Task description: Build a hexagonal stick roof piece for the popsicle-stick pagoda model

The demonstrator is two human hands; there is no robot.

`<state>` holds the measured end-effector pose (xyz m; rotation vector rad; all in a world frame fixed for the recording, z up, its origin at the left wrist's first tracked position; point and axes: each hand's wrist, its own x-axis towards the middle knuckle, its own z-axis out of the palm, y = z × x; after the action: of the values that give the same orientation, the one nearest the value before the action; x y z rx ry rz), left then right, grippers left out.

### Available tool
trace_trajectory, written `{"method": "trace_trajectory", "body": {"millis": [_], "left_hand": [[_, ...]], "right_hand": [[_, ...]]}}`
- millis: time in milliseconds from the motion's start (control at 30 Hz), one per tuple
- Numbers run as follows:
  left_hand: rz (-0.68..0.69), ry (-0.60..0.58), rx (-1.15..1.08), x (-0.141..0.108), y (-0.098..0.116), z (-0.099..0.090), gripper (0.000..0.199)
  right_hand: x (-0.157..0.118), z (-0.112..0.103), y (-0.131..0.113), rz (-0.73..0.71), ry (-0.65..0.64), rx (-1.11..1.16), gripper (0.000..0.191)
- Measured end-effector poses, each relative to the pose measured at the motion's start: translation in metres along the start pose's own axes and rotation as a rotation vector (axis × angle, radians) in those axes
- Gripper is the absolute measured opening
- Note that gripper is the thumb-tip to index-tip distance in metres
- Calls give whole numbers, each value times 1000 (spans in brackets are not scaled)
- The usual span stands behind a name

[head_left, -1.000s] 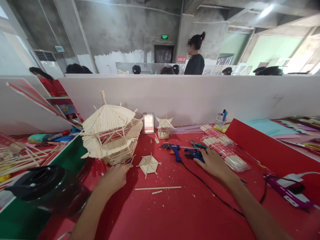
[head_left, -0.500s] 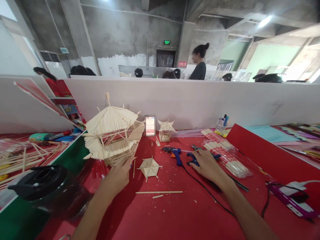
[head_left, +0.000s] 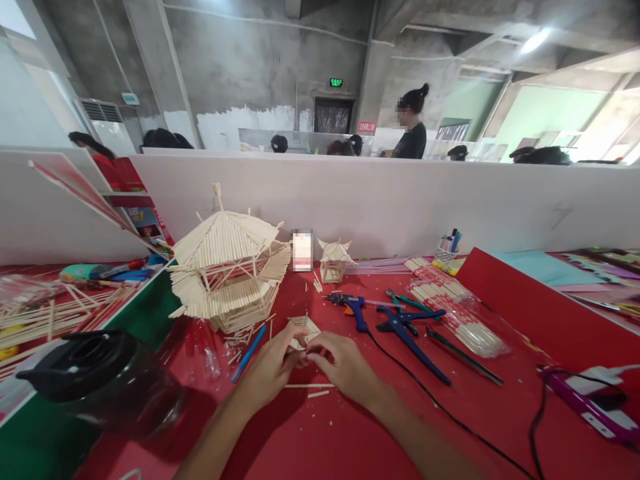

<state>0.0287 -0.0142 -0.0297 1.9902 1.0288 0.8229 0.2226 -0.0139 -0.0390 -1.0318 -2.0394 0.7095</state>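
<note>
A small hexagonal piece of thin wooden sticks (head_left: pixel 311 325), patterned like a web, is in front of me, its near part hidden by my fingers. My left hand (head_left: pixel 273 367) grips its near left side, thumb and fingertips bent inward. From the other side my right hand (head_left: pixel 347 367) pinches at its near edge, the two sets of fingertips almost touching. A wooden stick (head_left: pixel 310 385) lies just below the hands, with a short stick piece (head_left: pixel 319 394) nearer me. To the left of my left hand rests a blue pen (head_left: pixel 249 353).
A large stick pavilion (head_left: pixel 227 267) stands at left, a small one (head_left: pixel 335 260) at the back. Right lie a blue glue gun (head_left: pixel 355 312) with its cord, blue-handled cutters (head_left: pixel 413 337) and bagged sticks (head_left: pixel 457 310). A dark jug (head_left: pixel 105 380) stands near left.
My left hand has left the pavilion's base, uncovering the blue pen. My right hand has come off the blue-handled cutters. Both have met at the hexagonal piece.
</note>
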Motion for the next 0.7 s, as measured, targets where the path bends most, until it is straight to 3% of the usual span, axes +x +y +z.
{"method": "trace_trajectory", "body": {"millis": [233, 700], "left_hand": [[-28, -30, -78, -1, -1, 9, 24], [48, 144, 318, 5, 3, 3, 17]], "right_hand": [[-5, 6, 10, -29, 69, 7, 12], [-5, -4, 16, 5, 156, -106, 12]]}}
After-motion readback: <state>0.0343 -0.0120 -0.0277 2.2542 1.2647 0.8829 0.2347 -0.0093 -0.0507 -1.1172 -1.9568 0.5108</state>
